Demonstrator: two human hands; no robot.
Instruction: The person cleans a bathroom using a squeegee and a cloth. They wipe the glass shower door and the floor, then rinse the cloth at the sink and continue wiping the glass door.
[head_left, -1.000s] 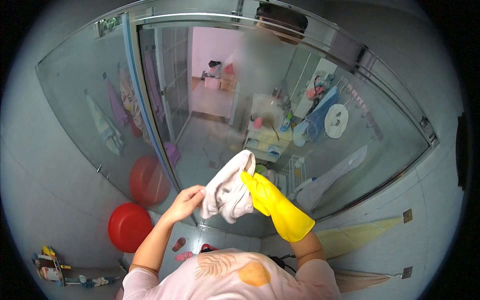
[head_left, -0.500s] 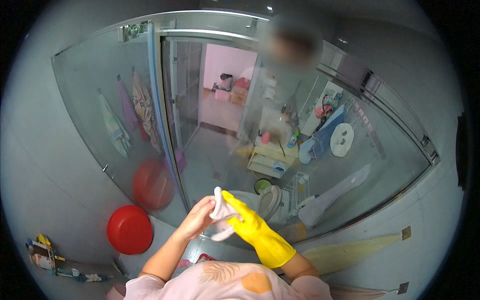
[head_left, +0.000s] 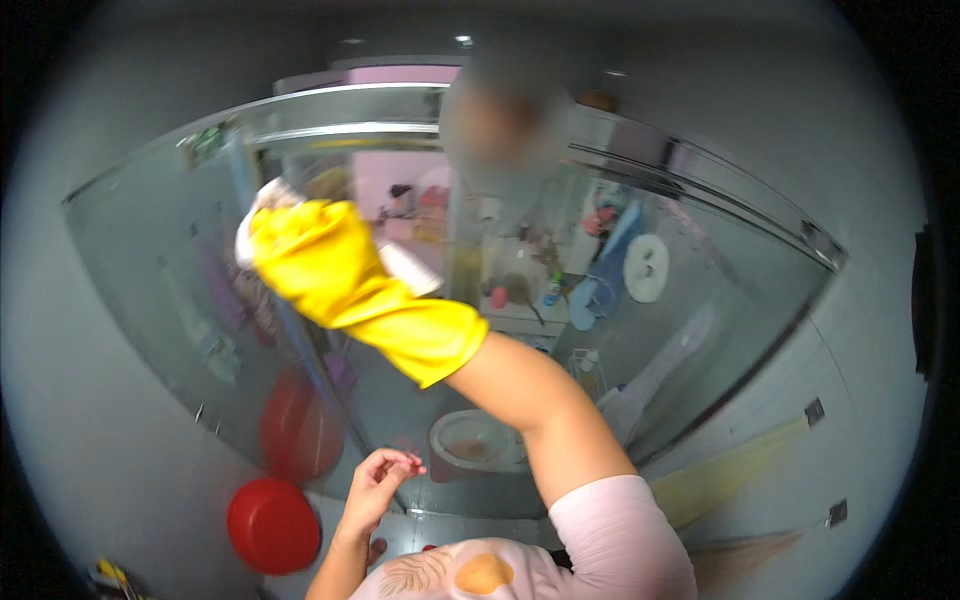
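My right hand [head_left: 310,250], in a yellow rubber glove, is raised across to the upper left, its fingers closed round a pale pinkish-white cloth [head_left: 272,194]. The cloth bunches over the knuckles beside the upright door edge of the glass shower enclosure [head_left: 130,260]. A loose pale flap shows on the other side of the glove. Low in the middle, my bare left hand [head_left: 380,482] has its fingers curled in toward the thumb, with nothing visible in them. It is well apart from the cloth.
A red plastic basin [head_left: 273,526] lies at the lower left. Through the glass show a toilet [head_left: 475,440], a blue cloth [head_left: 605,285] and a round white seat-like piece [head_left: 646,268]. A yellowish towel [head_left: 740,470] hangs on the right wall.
My right hand has moved up and left with the cloth, from in front of my chest to the glass. My left hand has let go of the cloth and dropped lower.
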